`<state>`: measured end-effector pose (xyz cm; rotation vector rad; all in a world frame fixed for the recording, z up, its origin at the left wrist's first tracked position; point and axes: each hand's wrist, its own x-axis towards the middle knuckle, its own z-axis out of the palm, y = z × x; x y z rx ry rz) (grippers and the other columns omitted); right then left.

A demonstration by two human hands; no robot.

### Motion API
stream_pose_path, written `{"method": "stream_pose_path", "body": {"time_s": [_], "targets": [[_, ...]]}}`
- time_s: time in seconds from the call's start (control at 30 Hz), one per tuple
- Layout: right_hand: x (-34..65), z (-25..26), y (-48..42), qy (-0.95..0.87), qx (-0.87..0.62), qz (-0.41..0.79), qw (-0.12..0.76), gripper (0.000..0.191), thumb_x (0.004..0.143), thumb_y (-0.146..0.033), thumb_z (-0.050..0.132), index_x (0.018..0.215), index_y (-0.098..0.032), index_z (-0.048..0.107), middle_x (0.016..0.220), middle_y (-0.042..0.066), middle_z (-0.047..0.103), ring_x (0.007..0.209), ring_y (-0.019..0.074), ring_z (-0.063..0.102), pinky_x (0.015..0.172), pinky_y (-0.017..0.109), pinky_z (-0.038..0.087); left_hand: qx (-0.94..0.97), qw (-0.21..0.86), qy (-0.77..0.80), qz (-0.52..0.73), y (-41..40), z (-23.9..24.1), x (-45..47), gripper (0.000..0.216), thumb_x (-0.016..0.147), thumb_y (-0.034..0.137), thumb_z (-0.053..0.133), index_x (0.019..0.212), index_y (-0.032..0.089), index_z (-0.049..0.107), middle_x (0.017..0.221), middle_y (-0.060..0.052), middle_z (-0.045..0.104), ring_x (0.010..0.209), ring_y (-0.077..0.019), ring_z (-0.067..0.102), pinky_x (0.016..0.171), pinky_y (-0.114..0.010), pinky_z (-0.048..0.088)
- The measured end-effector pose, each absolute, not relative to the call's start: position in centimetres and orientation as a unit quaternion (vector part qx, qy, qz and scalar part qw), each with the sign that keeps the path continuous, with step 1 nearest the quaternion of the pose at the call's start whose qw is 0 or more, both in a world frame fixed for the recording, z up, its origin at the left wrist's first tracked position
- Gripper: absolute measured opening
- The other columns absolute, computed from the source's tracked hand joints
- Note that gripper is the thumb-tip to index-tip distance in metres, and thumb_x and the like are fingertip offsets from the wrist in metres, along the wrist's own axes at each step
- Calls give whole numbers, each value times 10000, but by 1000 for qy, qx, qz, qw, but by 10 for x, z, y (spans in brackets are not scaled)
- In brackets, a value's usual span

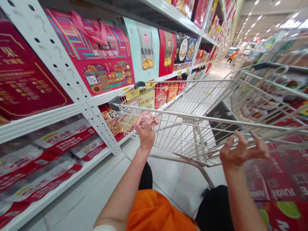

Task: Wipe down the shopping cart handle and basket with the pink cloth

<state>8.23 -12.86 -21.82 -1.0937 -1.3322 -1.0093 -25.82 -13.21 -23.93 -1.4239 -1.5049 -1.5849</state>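
Note:
A crumpled pink cloth (151, 119) is bunched in my left hand (145, 130), whose fingers close round it. That hand is in front of the side of a wire shopping cart (178, 113), near its dark-cornered left end. Further right, my right hand (243, 149) has its fingers spread and curled, with nothing in them. It is close to the cart's side wires; whether it touches them I cannot tell. Inside the cart's right part shows a dark panel (222, 122) with pale print.
Shelves on the left hold a pink cookie box (108, 69), a pale green gift box (144, 48) and red-and-white bags (64, 134). Red juice cartons (276, 173) are stacked at lower right. Down the aisle, a person in orange (232, 55) is visible.

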Motion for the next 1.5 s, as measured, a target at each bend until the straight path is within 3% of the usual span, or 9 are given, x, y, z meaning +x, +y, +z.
{"method": "stream_pose_path", "body": {"time_s": [0.1, 0.2, 0.4, 0.6, 0.87, 1.13, 1.33, 1.43, 1.5], "targets": [[20, -222, -144, -620, -431, -374, 539, 297, 877, -193, 608, 1161, -234, 684, 1245, 148, 607, 1206, 308, 517, 1014, 533, 399, -531, 265, -549, -589, -125, -243, -246, 213, 957, 145, 522, 1032, 222, 706, 1227, -108, 521, 1208, -249, 473, 1079, -457, 394], [-31, -229, -151, -768, -375, -265, 447, 351, 912, -188, 565, 1253, -222, 644, 1192, 109, 660, 1109, 229, 567, 1050, 437, 388, -541, 273, -539, -585, -127, -266, -238, 251, 948, 98, 522, 1050, 235, 705, 1278, -121, 545, 1221, -257, 460, 1059, -452, 397], [-73, -243, -141, -800, -463, -127, 361, 350, 1025, -287, 441, 1322, -196, 604, 1284, 112, 676, 1156, 230, 574, 1045, 400, 327, -589, 247, -542, -545, -142, -281, -248, 297, 949, 61, 507, 1085, 235, 704, 1315, -118, 563, 1219, -232, 480, 1038, -405, 419], [-72, -253, -136, -847, -478, -123, 196, 334, 1058, -333, 388, 1223, -208, 650, 945, 59, 717, 870, 202, 588, 882, 366, 287, -573, 247, -553, -553, -135, -257, -249, 283, 968, 88, 487, 1096, 235, 691, 1327, -113, 537, 1262, -235, 449, 1089, -430, 378], [-64, -266, -126, -846, -417, -193, 271, 328, 1035, -422, 452, 964, -194, 677, 807, 34, 659, 785, 179, 519, 756, 340, 262, -620, 270, -524, -518, -146, -308, -252, 279, 971, 68, 487, 1036, 236, 700, 1341, -121, 544, 1245, -235, 454, 1031, -387, 429], [-57, -275, -122, -826, -400, -217, 331, 366, 958, -516, 556, 785, -205, 640, 696, 21, 608, 765, 181, 484, 751, 332, 267, -538, 298, -541, -574, -135, -263, -277, 224, 970, 144, 537, 1091, 249, 693, 1276, -116, 491, 1277, -256, 431, 1094, -469, 401], [-41, -278, -120, -822, -394, -229, 343, 354, 933, -526, 596, 782, -210, 640, 679, 7, 603, 751, 171, 492, 779, 326, 290, -601, 294, -507, -543, -145, -288, -271, 287, 970, 66, 482, 1067, 260, 669, 1298, -98, 529, 1316, -241, 443, 1084, -433, 408], [-35, -282, -123, -816, -403, -233, 344, 296, 948, -471, 601, 823, -207, 649, 702, 0, 608, 791, 172, 506, 883, 342, 307, -624, 272, -502, -533, -158, -297, -268, 274, 958, 64, 520, 1068, 261, 677, 1318, -92, 536, 1308, -234, 442, 1068, -408, 425], [-36, -287, -130, -797, -431, -233, 354, 224, 958, -418, 596, 926, -212, 677, 829, 27, 652, 913, 199, 528, 985, 389, 291, -610, 264, -503, -553, -164, -292, -268, 280, 947, 76, 552, 1082, 279, 690, 1324, -81, 526, 1299, -234, 439, 1082, -417, 414]]}}
